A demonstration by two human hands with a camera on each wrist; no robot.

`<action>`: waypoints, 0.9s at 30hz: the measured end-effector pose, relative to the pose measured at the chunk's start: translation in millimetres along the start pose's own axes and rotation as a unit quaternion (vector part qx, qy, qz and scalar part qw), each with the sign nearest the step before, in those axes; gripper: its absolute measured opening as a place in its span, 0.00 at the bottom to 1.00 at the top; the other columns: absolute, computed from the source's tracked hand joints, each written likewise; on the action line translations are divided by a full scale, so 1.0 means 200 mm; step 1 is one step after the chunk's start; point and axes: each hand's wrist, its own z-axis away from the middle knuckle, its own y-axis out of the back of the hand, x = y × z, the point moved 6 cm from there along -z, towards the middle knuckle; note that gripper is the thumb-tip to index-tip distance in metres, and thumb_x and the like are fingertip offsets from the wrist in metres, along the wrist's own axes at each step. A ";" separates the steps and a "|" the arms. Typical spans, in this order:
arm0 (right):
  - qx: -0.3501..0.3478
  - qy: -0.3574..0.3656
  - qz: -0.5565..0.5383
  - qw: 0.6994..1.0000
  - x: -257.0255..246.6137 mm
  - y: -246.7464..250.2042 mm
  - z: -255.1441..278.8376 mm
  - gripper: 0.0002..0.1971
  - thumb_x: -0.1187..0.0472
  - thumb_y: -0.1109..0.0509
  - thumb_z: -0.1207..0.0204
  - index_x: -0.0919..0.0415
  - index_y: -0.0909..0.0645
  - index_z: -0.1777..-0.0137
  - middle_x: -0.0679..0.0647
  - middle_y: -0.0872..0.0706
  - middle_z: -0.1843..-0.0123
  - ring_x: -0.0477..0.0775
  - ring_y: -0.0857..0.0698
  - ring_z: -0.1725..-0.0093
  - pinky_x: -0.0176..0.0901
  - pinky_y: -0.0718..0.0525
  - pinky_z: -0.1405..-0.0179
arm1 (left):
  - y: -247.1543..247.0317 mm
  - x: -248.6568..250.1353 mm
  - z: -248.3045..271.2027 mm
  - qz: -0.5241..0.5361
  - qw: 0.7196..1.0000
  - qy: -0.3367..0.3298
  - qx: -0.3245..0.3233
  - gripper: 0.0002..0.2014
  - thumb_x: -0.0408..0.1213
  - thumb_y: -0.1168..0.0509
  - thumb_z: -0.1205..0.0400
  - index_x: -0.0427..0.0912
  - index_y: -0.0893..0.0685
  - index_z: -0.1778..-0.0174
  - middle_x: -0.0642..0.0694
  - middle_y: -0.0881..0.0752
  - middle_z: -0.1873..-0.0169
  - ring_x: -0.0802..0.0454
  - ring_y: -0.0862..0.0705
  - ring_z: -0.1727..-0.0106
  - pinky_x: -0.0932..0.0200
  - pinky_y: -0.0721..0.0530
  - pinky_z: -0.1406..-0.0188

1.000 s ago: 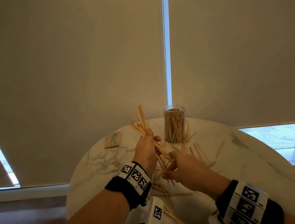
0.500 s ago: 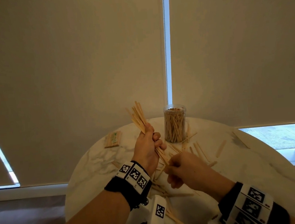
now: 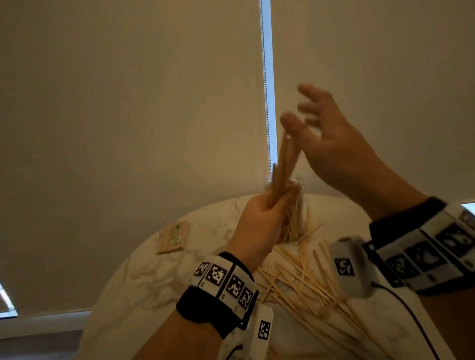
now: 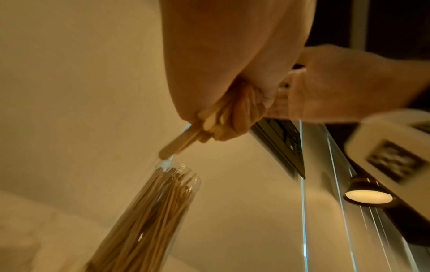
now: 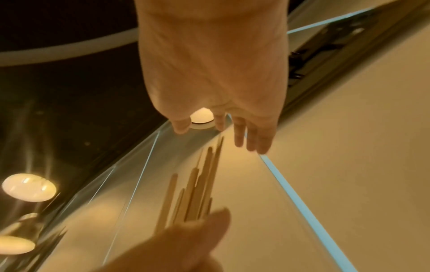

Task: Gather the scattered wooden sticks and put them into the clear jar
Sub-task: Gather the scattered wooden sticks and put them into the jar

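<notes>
My left hand grips a bundle of wooden sticks held upright in front of the clear jar, which it mostly hides in the head view. In the left wrist view the bundle's lower ends hang just above the jar's mouth; the jar is packed with sticks. My right hand is raised with fingers spread, its thumb near the top of the bundle; it holds nothing. In the right wrist view the stick tops rise below the straight fingers. Several loose sticks lie scattered on the table.
The round white marble table carries a small packet of sticks at its back left. Closed roller blinds hang behind the table, with a bright gap between them. Wrist bands with markers sit on both forearms.
My left hand has carried the bundle right and up to the jar and turned it upright. My right hand has left the bundle's lower part, risen and spread its fingers by its top.
</notes>
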 end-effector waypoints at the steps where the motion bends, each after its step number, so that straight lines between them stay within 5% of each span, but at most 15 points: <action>1: -0.007 0.023 0.050 0.998 -0.02 -0.02 -0.05 0.23 0.41 0.39 0.16 0.47 0.28 0.24 0.46 0.20 0.29 0.44 0.20 0.33 0.41 0.21 0.38 | -0.01 -0.02 -0.03 -0.023 1.000 -0.012 -0.011 0.17 0.48 0.35 0.14 0.43 0.23 0.65 0.52 0.31 0.80 0.58 0.36 0.82 0.63 0.36 0.81; 3: -0.121 0.011 0.149 0.981 0.00 -0.14 -0.11 0.19 0.44 0.41 0.14 0.54 0.15 0.38 0.47 0.12 0.41 0.48 0.15 0.41 0.47 0.18 0.39 | -0.02 -0.03 -0.09 -0.048 0.998 -0.027 -0.007 0.20 0.47 0.35 0.13 0.46 0.27 0.70 0.54 0.31 0.81 0.57 0.37 0.81 0.60 0.36 0.79; 5: -0.189 -0.001 0.129 0.973 0.04 -0.23 -0.12 0.19 0.44 0.42 0.13 0.51 0.12 0.43 0.45 0.10 0.47 0.45 0.13 0.44 0.46 0.17 0.41 | -0.02 -0.03 -0.16 -0.051 0.998 -0.034 0.003 0.20 0.46 0.36 0.12 0.42 0.28 0.70 0.54 0.31 0.82 0.58 0.36 0.82 0.58 0.36 0.76; 9: -0.080 -0.013 -0.025 0.996 0.09 -0.17 -0.09 0.21 0.41 0.41 0.15 0.48 0.22 0.29 0.39 0.16 0.38 0.33 0.18 0.41 0.30 0.20 0.45 | 0.04 -0.03 -0.24 0.040 0.998 -0.040 0.017 0.16 0.45 0.38 0.12 0.43 0.26 0.64 0.56 0.28 0.80 0.60 0.32 0.81 0.64 0.31 0.77; 11: -0.115 -0.053 0.015 0.992 0.18 -0.16 -0.03 0.26 0.37 0.39 0.19 0.46 0.28 0.24 0.38 0.18 0.36 0.33 0.19 0.43 0.27 0.22 0.52 | 0.09 -0.04 -0.26 0.120 0.992 -0.024 0.040 0.13 0.48 0.38 0.12 0.45 0.24 0.60 0.53 0.30 0.76 0.58 0.33 0.78 0.62 0.32 0.75; 14: -0.261 -0.147 0.072 0.951 0.33 -0.24 0.12 0.35 0.36 0.30 0.27 0.43 0.33 0.21 0.43 0.16 0.34 0.37 0.17 0.48 0.32 0.22 0.57 | 0.13 -0.06 -0.29 0.242 0.969 0.005 0.053 0.14 0.48 0.42 0.10 0.45 0.27 0.59 0.51 0.32 0.73 0.56 0.35 0.75 0.61 0.32 0.74; 17: -0.343 -0.195 0.049 0.917 0.38 -0.33 0.20 0.24 0.45 0.24 0.26 0.46 0.25 0.33 0.52 0.09 0.47 0.51 0.09 0.54 0.49 0.09 0.51 | 0.12 -0.04 -0.30 0.293 0.954 0.002 0.059 0.13 0.47 0.46 0.08 0.44 0.31 0.56 0.49 0.31 0.72 0.56 0.34 0.73 0.60 0.28 0.70; 21: -0.280 -0.203 0.006 0.938 0.38 -0.34 0.15 0.12 0.49 0.29 0.20 0.53 0.19 0.42 0.57 0.10 0.50 0.58 0.10 0.53 0.55 0.10 0.46 | 0.10 0.01 -0.30 0.250 0.967 -0.025 0.050 0.12 0.47 0.48 0.08 0.41 0.29 0.48 0.45 0.20 0.66 0.53 0.19 0.66 0.57 0.17 0.64; 27: -0.207 -0.172 -0.039 0.962 0.36 -0.32 0.09 0.25 0.33 0.47 0.18 0.50 0.19 0.38 0.37 0.17 0.67 0.34 0.18 0.71 0.34 0.25 0.67 | 0.05 0.02 -0.30 0.206 0.978 -0.008 -0.001 0.21 0.49 0.49 0.08 0.32 0.25 0.39 0.37 0.10 0.43 0.50 0.08 0.51 0.60 0.12 0.62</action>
